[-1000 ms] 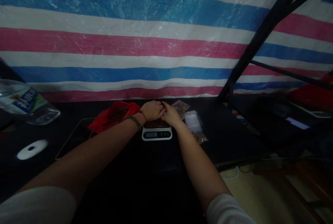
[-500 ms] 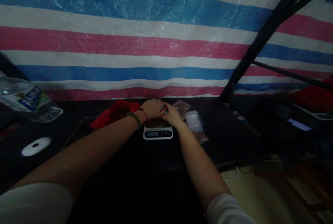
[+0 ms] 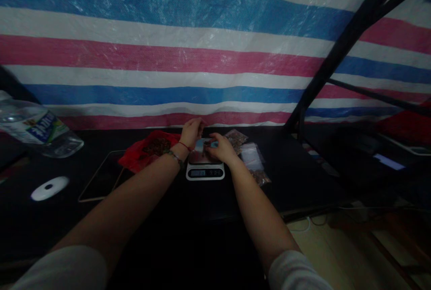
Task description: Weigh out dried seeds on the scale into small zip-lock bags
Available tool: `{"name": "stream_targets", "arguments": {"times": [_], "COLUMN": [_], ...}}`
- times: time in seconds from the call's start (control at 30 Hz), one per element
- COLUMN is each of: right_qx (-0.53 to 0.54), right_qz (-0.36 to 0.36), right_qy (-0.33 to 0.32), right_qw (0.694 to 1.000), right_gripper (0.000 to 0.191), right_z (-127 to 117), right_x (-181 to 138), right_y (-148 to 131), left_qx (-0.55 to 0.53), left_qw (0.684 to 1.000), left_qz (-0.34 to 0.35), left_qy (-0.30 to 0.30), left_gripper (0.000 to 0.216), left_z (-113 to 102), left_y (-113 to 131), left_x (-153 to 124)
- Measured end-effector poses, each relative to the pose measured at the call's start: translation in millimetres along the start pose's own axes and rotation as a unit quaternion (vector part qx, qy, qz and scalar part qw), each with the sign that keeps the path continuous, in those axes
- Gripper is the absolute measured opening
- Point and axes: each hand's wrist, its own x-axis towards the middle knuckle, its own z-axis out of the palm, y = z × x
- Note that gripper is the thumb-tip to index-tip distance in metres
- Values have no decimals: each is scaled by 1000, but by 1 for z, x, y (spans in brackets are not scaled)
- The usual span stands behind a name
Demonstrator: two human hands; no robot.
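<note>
A white kitchen scale (image 3: 205, 174) is set on the black table (image 3: 289, 169), its lit display faced toward the person (the digits are too dim to be read). The left hand (image 3: 191, 132) is held at the scale's back left corner, its fingers bent closely together; whether anything is gripped in it cannot be told. The right hand (image 3: 220, 147) is placed over the scale's right side, thumb and fingers curved with a narrow gap between them, and whether something is pinched there cannot be told either. Just left of the scale, a red bag (image 3: 133, 157) is spread open, and small brown pieces (image 3: 158, 146) are contained in it. Beside the scale's right edge, clear plastic bags (image 3: 251, 157) are laid. Farther left of the scale, a flat dark device (image 3: 101, 180), a white oval object (image 3: 50, 188) and a clear bottle (image 3: 40, 128) are seen.
</note>
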Motion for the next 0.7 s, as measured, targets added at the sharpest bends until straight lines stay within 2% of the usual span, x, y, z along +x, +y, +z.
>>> {"name": "stream_targets", "arguments": {"times": [0.07, 0.17, 0.43, 0.57, 0.7], "right_qx": [40, 106, 84, 71, 89], "right_qz": [-5, -21, -43, -47, -46], "right_qy": [17, 26, 41, 48, 63], "right_qw": [999, 994, 995, 995, 993], "right_gripper": [40, 35, 36, 38, 40], "right_z": [1, 4, 4, 4, 6], "right_x": [-1, -2, -7, -7, -5], "right_y": [-5, -13, -31, -31, -26], "left_qx": [-161, -273, -304, -267, -304], "left_qw": [985, 956, 949, 962, 951], "left_qz": [-57, -92, -67, -45, -35], "left_qy": [30, 52, 48, 44, 43], "left_gripper": [20, 23, 27, 30, 28], "left_z": [0, -3, 2, 3, 1], "left_y": [3, 5, -2, 0, 8], "left_x": [-2, -5, -9, -11, -13]}}
